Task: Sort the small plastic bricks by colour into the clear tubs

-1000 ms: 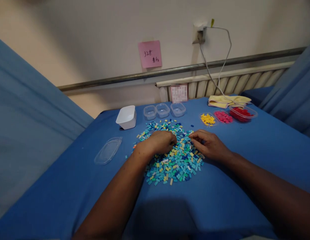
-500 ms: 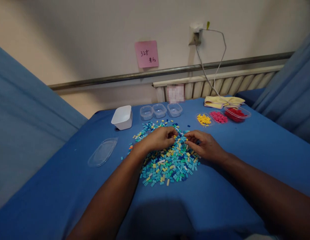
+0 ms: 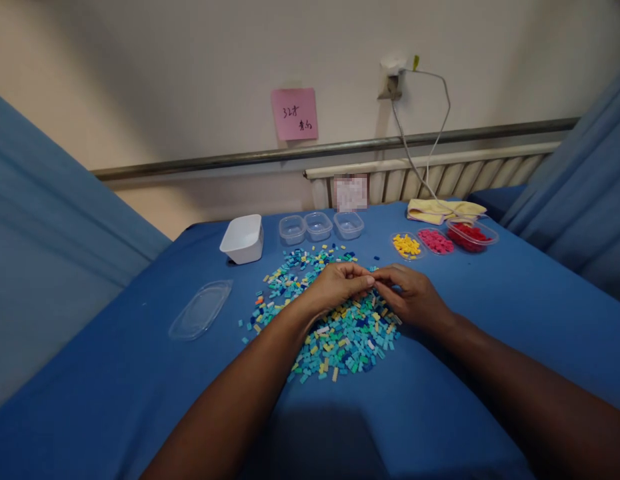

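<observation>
A spread pile of small toy bricks, mostly turquoise with pale yellow, green, white and dark blue ones, lies on the blue cloth. Above its right part, my left hand and my right hand meet at the fingertips. Thumb and fingers of each hand are pinched together, and whatever lies between them is too small or hidden to make out. My left hand and forearm cover the middle of the pile.
Behind the pile stand a white tub and three clear containers. To the right are containers of yellow bricks, pink bricks and red bricks, near a folded yellow cloth. A clear lid lies left.
My left hand has moved right, closing the gap so that its fingertips now meet those of my right hand. The right hand has stayed nearly in place.
</observation>
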Demonstrator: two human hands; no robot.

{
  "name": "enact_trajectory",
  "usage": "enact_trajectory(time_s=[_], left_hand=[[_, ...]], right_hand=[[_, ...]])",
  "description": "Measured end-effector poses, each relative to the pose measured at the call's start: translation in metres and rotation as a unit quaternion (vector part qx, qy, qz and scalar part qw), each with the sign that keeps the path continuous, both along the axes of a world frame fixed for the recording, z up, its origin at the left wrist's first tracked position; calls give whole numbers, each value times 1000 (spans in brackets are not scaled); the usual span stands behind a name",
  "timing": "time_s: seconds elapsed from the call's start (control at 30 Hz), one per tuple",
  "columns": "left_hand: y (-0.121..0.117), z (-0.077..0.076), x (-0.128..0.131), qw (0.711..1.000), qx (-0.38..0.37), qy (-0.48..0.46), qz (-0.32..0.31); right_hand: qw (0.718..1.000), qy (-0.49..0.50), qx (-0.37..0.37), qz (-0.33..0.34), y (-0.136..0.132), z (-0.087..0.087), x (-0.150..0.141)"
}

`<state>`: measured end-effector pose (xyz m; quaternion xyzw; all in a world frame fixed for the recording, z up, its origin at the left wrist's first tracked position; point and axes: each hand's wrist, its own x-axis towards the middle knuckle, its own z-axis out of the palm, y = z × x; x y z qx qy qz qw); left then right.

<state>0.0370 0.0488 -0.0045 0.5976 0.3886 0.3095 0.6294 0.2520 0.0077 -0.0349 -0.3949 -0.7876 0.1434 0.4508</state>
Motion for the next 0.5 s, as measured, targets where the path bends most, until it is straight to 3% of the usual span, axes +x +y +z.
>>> enact_trajectory(time_s=[0.17, 0.33, 0.5], left_hand=[[-3, -9, 5, 1000, 1, -2, 6], [-7, -20, 9, 998, 71, -1, -2], [-15, -19, 11, 994, 102, 20, -16]], right_hand=[[997, 50, -64, -7, 3, -9, -3], [971, 166, -173, 23, 4, -17, -8], [960, 189, -205, 12, 1, -14, -11]])
